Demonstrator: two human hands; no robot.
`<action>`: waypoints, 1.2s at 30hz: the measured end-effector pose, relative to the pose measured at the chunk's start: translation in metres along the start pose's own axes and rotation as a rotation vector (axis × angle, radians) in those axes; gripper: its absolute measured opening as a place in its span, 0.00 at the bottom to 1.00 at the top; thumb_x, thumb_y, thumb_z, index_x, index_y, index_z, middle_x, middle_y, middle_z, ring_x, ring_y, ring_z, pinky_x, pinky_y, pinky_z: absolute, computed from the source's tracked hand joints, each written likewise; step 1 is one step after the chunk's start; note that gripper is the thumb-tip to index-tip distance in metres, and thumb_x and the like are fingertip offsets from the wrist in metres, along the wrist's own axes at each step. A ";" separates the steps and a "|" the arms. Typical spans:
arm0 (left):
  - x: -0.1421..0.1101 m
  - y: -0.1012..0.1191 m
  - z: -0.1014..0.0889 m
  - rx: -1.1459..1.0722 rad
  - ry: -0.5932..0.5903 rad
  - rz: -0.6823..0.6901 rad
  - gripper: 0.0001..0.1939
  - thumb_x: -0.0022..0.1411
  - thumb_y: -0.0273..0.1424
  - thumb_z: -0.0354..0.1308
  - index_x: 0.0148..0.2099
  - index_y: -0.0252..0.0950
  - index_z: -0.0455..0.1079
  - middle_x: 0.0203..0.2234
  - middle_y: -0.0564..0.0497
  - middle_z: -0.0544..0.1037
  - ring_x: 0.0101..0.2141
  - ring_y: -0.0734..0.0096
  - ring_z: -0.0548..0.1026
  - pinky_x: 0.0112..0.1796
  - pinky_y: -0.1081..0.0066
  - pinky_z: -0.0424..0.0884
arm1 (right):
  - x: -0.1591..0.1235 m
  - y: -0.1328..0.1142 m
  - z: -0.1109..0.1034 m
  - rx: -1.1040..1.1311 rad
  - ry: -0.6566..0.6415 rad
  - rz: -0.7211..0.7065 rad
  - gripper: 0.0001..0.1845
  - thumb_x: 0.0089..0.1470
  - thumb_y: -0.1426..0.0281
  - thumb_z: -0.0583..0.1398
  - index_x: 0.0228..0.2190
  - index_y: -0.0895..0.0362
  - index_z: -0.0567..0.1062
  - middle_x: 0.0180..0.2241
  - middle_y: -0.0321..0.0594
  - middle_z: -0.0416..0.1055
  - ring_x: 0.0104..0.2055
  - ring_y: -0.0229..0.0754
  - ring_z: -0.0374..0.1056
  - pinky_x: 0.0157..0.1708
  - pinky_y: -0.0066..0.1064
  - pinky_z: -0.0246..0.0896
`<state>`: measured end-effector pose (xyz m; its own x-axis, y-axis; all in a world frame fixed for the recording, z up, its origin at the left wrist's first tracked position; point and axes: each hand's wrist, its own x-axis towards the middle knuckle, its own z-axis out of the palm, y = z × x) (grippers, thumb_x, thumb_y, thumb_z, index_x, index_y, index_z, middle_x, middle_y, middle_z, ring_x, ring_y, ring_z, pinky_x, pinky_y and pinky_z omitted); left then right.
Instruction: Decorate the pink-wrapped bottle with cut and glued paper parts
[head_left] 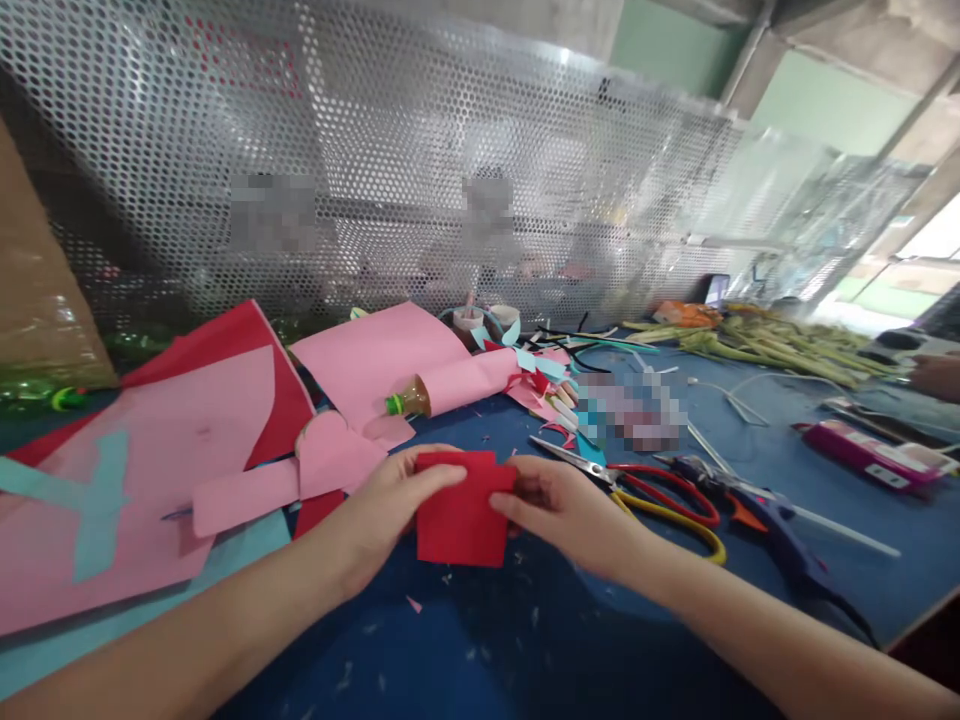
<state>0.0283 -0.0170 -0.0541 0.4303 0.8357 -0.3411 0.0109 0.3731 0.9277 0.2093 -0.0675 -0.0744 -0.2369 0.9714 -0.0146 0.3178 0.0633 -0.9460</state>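
Between my two hands is a small piece of red paper (459, 520), roughly square and held up above the blue table. My left hand (409, 490) grips its left side, thumb across the front and the other fingers behind it. At the upper right edge my right hand (547, 505) pinches the paper between thumb and fingers; whether it is folded or several layers thick I cannot tell. Just right of my right hand lie scissors (660, 490) with red and yellow handles, blades apart. A blue hot glue gun (780, 530) rests beyond them.
Pink sheets (217, 420) and red sheets (281, 400) cover the left side. A pink paper roll (472, 380) and paper scraps (544, 380) lie ahead. At right are a purple box (870, 455), cables and dry leaf strips (780, 345). A perforated metal screen (390, 130) stands behind.
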 end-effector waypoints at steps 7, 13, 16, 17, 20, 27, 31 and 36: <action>0.021 0.009 -0.024 0.356 0.063 0.219 0.10 0.56 0.32 0.56 0.41 0.37 0.72 0.32 0.51 0.78 0.35 0.66 0.76 0.41 0.67 0.71 | -0.004 0.011 -0.028 -0.329 0.246 -0.042 0.11 0.55 0.66 0.57 0.38 0.57 0.74 0.27 0.36 0.74 0.30 0.40 0.70 0.28 0.29 0.63; 0.024 0.016 -0.036 1.109 0.329 0.647 0.13 0.58 0.30 0.53 0.45 0.38 0.72 0.44 0.44 0.74 0.45 0.56 0.72 0.47 0.58 0.65 | -0.012 0.003 -0.031 -0.382 0.317 -0.365 0.10 0.54 0.73 0.58 0.34 0.54 0.79 0.41 0.41 0.74 0.43 0.42 0.70 0.45 0.34 0.64; 0.008 0.021 -0.022 1.184 0.298 0.803 0.09 0.60 0.33 0.53 0.39 0.38 0.73 0.42 0.47 0.73 0.46 0.58 0.70 0.48 0.61 0.64 | -0.022 0.001 -0.029 -0.568 0.095 -0.462 0.12 0.53 0.77 0.59 0.35 0.51 0.80 0.40 0.41 0.71 0.43 0.40 0.68 0.45 0.33 0.63; 0.000 0.021 -0.015 1.153 0.177 0.763 0.09 0.61 0.35 0.53 0.37 0.39 0.73 0.38 0.50 0.75 0.43 0.62 0.71 0.46 0.65 0.65 | -0.026 0.000 -0.029 -0.613 0.031 -0.473 0.12 0.53 0.77 0.59 0.36 0.51 0.80 0.39 0.40 0.71 0.42 0.40 0.67 0.44 0.33 0.63; -0.021 0.013 0.004 1.060 -0.272 0.520 0.13 0.56 0.44 0.59 0.36 0.41 0.71 0.32 0.54 0.75 0.35 0.67 0.73 0.36 0.70 0.68 | -0.038 0.000 -0.030 -0.657 -0.071 -0.472 0.11 0.55 0.77 0.59 0.36 0.53 0.79 0.37 0.40 0.72 0.42 0.40 0.67 0.43 0.32 0.62; -0.030 -0.024 0.020 1.230 -0.404 0.537 0.11 0.54 0.36 0.64 0.31 0.36 0.67 0.32 0.51 0.72 0.37 0.62 0.69 0.36 0.66 0.65 | -0.055 0.009 -0.028 -0.680 -0.114 -0.366 0.06 0.56 0.70 0.60 0.37 0.55 0.75 0.39 0.40 0.75 0.42 0.39 0.70 0.44 0.32 0.63; -0.028 -0.026 0.020 1.208 -0.418 0.569 0.05 0.59 0.29 0.59 0.30 0.36 0.69 0.32 0.51 0.73 0.38 0.64 0.69 0.37 0.67 0.64 | -0.062 0.011 -0.024 -0.676 -0.074 -0.340 0.02 0.56 0.69 0.60 0.34 0.54 0.73 0.38 0.37 0.76 0.44 0.39 0.71 0.51 0.34 0.60; -0.028 -0.022 0.020 1.143 -0.426 0.504 0.05 0.57 0.27 0.61 0.28 0.37 0.71 0.31 0.53 0.74 0.38 0.66 0.69 0.39 0.68 0.65 | -0.064 0.009 -0.023 -0.681 -0.052 -0.338 0.03 0.56 0.70 0.60 0.31 0.53 0.76 0.41 0.36 0.76 0.44 0.39 0.71 0.51 0.35 0.60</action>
<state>0.0341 -0.0564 -0.0622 0.8576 0.5125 -0.0440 0.4279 -0.6634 0.6138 0.2487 -0.1241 -0.0747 -0.4595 0.8633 0.2088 0.7126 0.4987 -0.4935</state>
